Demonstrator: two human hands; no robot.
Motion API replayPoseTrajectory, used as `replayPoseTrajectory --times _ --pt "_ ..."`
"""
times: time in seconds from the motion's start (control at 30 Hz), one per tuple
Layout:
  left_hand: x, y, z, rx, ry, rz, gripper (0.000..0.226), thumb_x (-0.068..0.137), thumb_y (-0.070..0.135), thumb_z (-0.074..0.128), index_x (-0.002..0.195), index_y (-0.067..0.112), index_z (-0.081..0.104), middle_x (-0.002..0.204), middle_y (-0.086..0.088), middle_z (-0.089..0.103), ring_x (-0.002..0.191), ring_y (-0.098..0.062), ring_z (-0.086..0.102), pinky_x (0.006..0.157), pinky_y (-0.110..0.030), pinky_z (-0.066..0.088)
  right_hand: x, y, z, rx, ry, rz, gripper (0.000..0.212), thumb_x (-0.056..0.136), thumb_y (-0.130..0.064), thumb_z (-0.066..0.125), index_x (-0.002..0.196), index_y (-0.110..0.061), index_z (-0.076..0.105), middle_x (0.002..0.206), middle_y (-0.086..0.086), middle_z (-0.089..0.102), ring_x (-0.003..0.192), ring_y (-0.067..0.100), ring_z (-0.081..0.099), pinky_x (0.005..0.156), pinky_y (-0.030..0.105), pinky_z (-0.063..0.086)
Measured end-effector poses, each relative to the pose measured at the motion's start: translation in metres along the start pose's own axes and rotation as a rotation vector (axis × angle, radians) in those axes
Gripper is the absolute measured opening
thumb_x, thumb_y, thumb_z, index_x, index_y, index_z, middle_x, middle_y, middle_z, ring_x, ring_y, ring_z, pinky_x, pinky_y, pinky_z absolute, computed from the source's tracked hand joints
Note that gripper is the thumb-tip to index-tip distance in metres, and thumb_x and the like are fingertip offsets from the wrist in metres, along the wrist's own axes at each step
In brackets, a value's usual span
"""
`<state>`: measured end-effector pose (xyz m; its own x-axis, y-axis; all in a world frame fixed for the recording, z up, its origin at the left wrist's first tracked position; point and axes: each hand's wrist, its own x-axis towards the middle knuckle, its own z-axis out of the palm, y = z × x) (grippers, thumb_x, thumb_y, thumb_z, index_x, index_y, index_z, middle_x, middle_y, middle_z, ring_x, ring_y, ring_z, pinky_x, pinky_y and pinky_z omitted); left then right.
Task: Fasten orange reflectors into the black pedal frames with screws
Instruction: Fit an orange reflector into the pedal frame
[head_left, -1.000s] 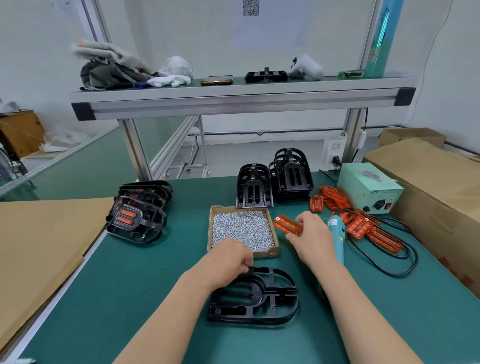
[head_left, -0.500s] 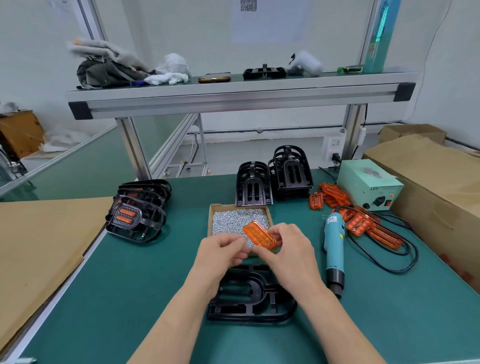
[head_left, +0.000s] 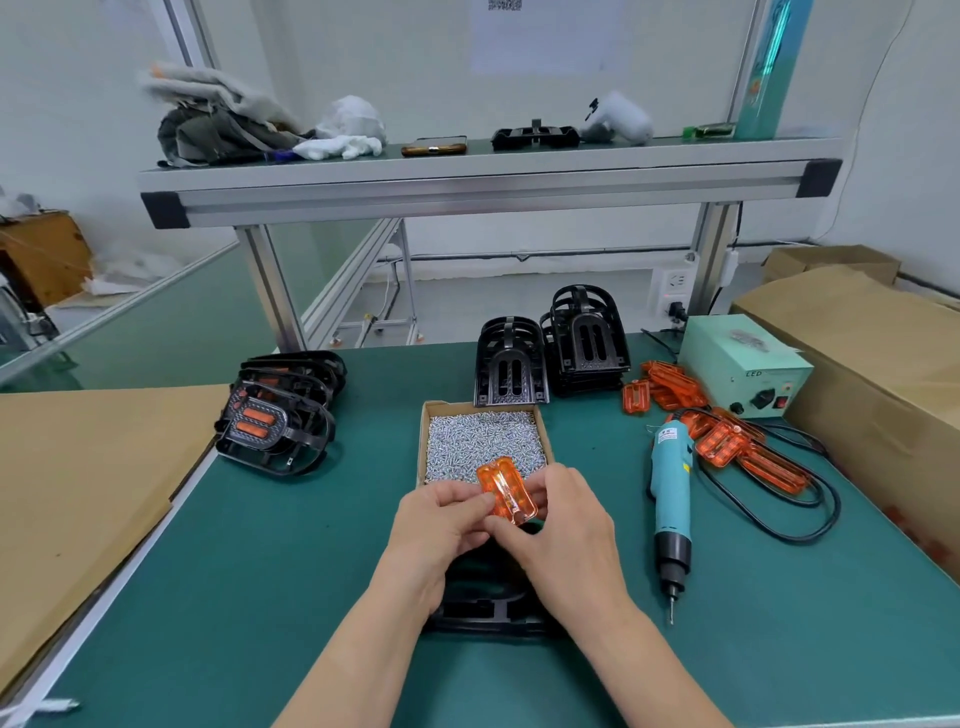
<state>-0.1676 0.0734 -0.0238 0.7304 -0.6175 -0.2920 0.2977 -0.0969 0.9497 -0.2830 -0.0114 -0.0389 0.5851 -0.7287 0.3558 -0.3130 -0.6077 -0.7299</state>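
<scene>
Progress: partway, by my reading. A stack of black plastic pedal frames already carrying orange inserts (head_left: 280, 421) sits left of centre. Two stacks of bare black pedal frames (head_left: 511, 371) wait at upper centre, and a heap of loose orange reflectors (head_left: 727, 441) lies right of centre, so plenty is left.

The current piece is a flat black pedal frame (head_left: 483, 603) on the green bench mat (head_left: 260, 597) at lower centre, mostly hidden under both wrists.

The left hand (head_left: 436, 525) and right hand (head_left: 561, 525) both pinch one translucent orange rectangular reflector (head_left: 506, 491), tilted, above the frame's far end. It is not yet seated; whether it touches the frame cannot be told.

A shallow cardboard box (head_left: 423, 447) of small silver screws (head_left: 483, 441) lies just beyond the fingers. The teal electric screwdriver (head_left: 670, 483) lies untouched to the right.
</scene>
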Motion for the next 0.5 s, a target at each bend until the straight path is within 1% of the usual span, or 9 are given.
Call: replayPoseTrajectory --times 0.13,0.27,0.5 --pt "-0.0022 -0.0018 -0.0028 0.012 0.005 0.011 0.011 0.084 0.004 0.073 0.094 0.002 0.069 0.073 -0.006 0.072 0.063 -0.011 0.066 0.057 -0.019 0.052 -0.0027 -0.0015 0.0025 0.005 -0.017 -0.003 0.042 0.076 -0.049 0.080 0.096 -0.026 0.051 0.094 -0.013 0.053 0.089 0.012 0.055 0.080 0.037 0.049" --pt "-0.0018 -0.0030 -0.0054 0.045 0.025 0.027 0.013 0.084 0.005 0.074 0.096 0.001 0.069 0.076 -0.008 0.072 0.065 -0.012 0.066 0.057 -0.019 0.052 -0.0038 -0.0017 0.0059 0.017 -0.021 0.003 0.044 0.075 -0.051 0.080 0.094 -0.028 0.048 0.093 -0.014 0.052 0.088 0.010 0.055 0.080 0.036 0.050" --pt "-0.0020 -0.0062 -0.0086 0.075 0.016 0.036 0.013 0.084 0.005 0.074 0.095 0.002 0.068 0.076 -0.008 0.073 0.065 -0.011 0.068 0.057 -0.019 0.052 -0.0061 0.0012 0.0061 0.010 -0.037 -0.002 0.044 0.076 -0.052 0.080 0.098 -0.027 0.051 0.095 -0.014 0.053 0.090 0.011 0.055 0.081 0.035 0.049"
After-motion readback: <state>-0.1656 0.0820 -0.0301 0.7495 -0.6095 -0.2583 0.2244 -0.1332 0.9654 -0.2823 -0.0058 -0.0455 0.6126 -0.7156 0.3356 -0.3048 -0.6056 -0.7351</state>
